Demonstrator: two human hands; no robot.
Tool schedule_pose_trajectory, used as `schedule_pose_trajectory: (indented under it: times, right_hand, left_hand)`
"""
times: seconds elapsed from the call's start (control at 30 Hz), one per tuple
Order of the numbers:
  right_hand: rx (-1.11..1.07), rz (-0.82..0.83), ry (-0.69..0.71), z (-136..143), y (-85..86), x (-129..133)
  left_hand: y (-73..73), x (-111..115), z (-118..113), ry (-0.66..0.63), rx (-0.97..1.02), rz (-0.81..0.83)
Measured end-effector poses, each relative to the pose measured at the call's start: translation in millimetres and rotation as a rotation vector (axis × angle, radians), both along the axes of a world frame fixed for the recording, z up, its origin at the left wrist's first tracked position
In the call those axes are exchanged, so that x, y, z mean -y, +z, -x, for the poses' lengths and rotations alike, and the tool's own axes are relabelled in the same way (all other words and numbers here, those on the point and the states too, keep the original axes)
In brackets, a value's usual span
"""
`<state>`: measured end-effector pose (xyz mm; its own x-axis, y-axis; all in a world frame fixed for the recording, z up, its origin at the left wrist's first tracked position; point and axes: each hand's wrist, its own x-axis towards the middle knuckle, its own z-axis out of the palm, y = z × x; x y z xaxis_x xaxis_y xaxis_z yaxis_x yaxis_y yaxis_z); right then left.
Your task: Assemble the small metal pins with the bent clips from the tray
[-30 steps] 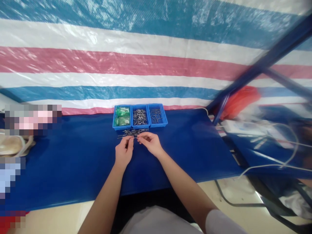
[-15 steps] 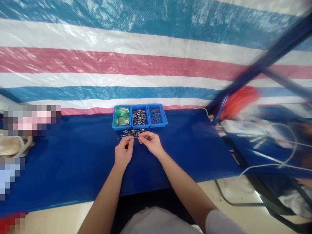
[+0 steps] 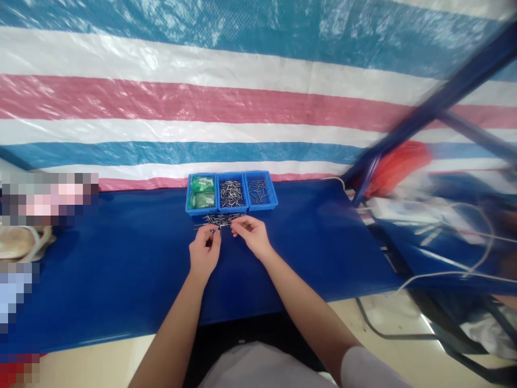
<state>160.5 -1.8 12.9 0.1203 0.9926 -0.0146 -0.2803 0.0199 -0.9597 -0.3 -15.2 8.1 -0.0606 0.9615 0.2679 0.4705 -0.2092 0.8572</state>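
My left hand (image 3: 204, 252) is closed in a pinch on a thin metal pin (image 3: 216, 229), which looks like a blind rivet. My right hand (image 3: 253, 236) is a little to the right, its thumb and fingertips pressed together; whatever is between them is too small to make out. Just beyond the fingertips, a pile of similar dark and silver metal pins (image 3: 220, 219) lies loose on the blue table. Behind the pile stand three blue bins in a row: the left bin (image 3: 188, 209) with green packets, the middle bin (image 3: 233, 210) full of metal pins, the right bin (image 3: 263, 206) with several thin pins.
The blue tabletop (image 3: 315, 242) reaches to a striped plastic sheet (image 3: 242, 102) at the back. A blue metal frame (image 3: 428, 108) slants up on the right. Beyond it are an orange bag (image 3: 398, 170), a white cable (image 3: 444, 274) and another cluttered blue surface.
A pin stretched between both hands before; now the hands are slightly apart, and a pin shows at an angle in the left fingers. The right hand has drawn a little to the right.
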Motion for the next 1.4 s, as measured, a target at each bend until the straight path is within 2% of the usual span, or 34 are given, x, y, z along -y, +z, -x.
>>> schedule_pose_trajectory:
  times: [0.17,0.33,0.53,0.7,0.87,1.03,1.4]
  right_hand:
    - [-0.081,-0.027,-0.069,-0.7,-0.8,-2.0]
    - [-0.187,-0.071,-0.053,-1.4,0.2,-4.1]
    - [0.114,-0.125,-0.094,-0.4,-4.1,-0.9]
    - [0.571,-0.242,-0.156,-2.8,-3.5,2.6]
    - [0.887,-0.345,-0.103,-5.8,-10.6,0.2]
    - [0.991,-0.309,-0.008,-5.8,-13.7,-1.9]
    - [0.934,-0.325,0.017,-6.6,-12.9,-0.3]
  left_hand:
    - [0.2,-0.3,0.3,-0.015,-0.005,-0.005]
    - [0.0,-0.3,-0.1,-0.005,-0.001,0.002]
    - [0.1,-1.0,0.9,0.0,-0.025,0.003]
    - [1.1,-1.2,1.7,-0.004,-0.035,0.008]
    - [2.8,-0.8,1.2,-0.004,-0.039,0.003]
    - [3.1,-0.8,1.2,-0.006,-0.035,0.011]
    - [2.9,-0.9,1.2,-0.003,-0.054,-0.004]
